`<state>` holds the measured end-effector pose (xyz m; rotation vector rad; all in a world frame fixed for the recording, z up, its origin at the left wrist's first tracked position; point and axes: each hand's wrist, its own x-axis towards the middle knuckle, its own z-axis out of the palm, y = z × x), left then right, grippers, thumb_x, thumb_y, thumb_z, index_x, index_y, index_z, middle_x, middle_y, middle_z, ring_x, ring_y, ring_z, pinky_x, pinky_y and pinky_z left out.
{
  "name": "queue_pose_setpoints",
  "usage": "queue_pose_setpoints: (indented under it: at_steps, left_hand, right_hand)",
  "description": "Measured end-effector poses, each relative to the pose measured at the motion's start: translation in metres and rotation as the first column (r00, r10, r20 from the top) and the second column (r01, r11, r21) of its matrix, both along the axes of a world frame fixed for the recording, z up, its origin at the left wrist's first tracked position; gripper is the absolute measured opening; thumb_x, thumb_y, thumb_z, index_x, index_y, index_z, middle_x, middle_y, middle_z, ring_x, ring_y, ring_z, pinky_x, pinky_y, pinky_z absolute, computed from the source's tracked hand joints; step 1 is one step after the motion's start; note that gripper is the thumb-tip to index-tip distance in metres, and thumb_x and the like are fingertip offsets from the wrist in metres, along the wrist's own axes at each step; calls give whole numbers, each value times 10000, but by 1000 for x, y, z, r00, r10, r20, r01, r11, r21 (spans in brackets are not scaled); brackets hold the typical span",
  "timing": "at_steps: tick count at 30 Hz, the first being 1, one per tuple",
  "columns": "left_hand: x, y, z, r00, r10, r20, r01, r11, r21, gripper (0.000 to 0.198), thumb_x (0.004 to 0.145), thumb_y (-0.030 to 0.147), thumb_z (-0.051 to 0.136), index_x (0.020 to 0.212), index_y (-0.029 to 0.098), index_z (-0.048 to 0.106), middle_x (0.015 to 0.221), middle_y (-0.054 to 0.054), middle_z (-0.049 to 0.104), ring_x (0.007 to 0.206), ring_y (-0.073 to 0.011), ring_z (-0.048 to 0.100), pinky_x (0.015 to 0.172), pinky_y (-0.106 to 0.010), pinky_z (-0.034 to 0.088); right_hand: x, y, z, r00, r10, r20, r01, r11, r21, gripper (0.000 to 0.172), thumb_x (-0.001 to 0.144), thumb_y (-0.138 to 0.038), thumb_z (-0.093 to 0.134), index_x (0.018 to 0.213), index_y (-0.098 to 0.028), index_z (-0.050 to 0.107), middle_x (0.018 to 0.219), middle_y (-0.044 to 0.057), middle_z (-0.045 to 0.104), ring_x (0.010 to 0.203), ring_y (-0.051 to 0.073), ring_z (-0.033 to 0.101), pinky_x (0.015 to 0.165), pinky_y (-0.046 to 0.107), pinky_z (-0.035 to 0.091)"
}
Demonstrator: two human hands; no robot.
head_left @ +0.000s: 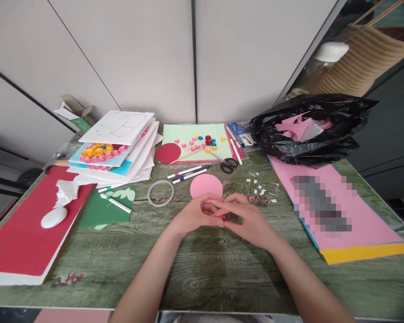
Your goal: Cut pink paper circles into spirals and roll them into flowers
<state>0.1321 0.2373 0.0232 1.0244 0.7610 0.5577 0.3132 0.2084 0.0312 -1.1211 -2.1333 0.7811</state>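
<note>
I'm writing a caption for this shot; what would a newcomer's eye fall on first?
Probably the left hand and right hand, fingers together at the centre by a pink paper circle; anything between them is hard to make out. Next, perhaps, the black plastic bag at upper right, with pink scraps inside, and the big red sheet at far left. Bright little balls dot the pale green sheet at the back.
</note>
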Motion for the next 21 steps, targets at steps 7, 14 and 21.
queue_pose_setpoints:
  at_steps: [7,14,21]
  left_hand:
    - [13,-5,-10,978,176,114,-166,982,-90,448,604,177,753,1016,166,577,821,-49,656,773,-173,620,742,-319,464]
    - [32,-16,-7,878,331,345,-232,926,-297,364,631,130,730,960,167,580,755,-8,642,755,-136,621,742,-266,447]
    - [28,-12,-3,905,298,304,-263,953,-150,403,641,110,719,996,164,536,749,-38,680,727,-177,646,725,-325,475]
  right_hand:
    - [1,0,-6,988,-154,-3,154,986,56,460,789,-155,613,1207,-329,532,859,3,664,882,181,522,800,343,454]
    - [-2,-1,-9,973,-206,-101,227,928,294,451,805,-105,564,1190,-339,539,769,8,619,834,196,504,754,357,439]
    - [1,-2,-7,974,-205,-91,221,950,220,431,788,-128,577,1179,-306,550,942,35,621,932,194,527,807,358,454]
